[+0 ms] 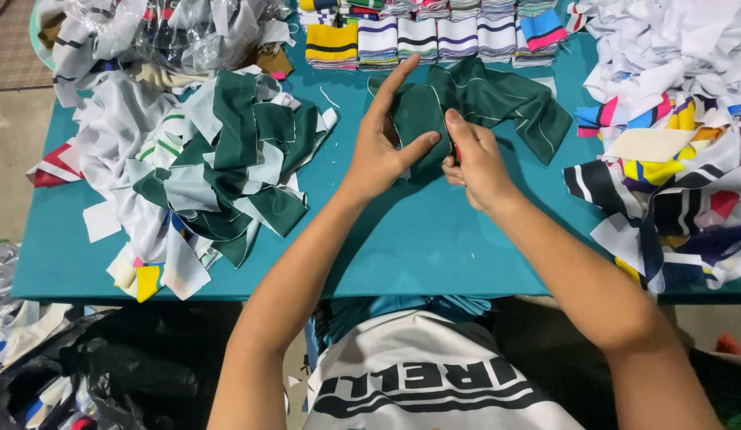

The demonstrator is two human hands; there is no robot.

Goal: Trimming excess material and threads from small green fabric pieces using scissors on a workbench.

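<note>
Your left hand (382,147) and right hand (475,163) meet over a dark green fabric piece (482,99) on the teal surface (434,239) — the left with fingers raised and thumb pressed onto the cloth's near edge, the right closed in a pinch on that same edge, a sliver of something red showing between its fingers that cannot be made out. The piece looks light, limp and thin, with pale pinstripes; judge it likely to slide and bunch rather than hold a shape, so take it at a hem or corner, pinched flat between thumb and fingertips. It lies directly under and just beyond both hands, trailing away to the right of them. To the left of the green piece sits a heap of green-and-white offcuts (211,167); beyond it, a row of striped knit bands (434,40); to its right, a mixed pile of coloured scraps (673,159).
</note>
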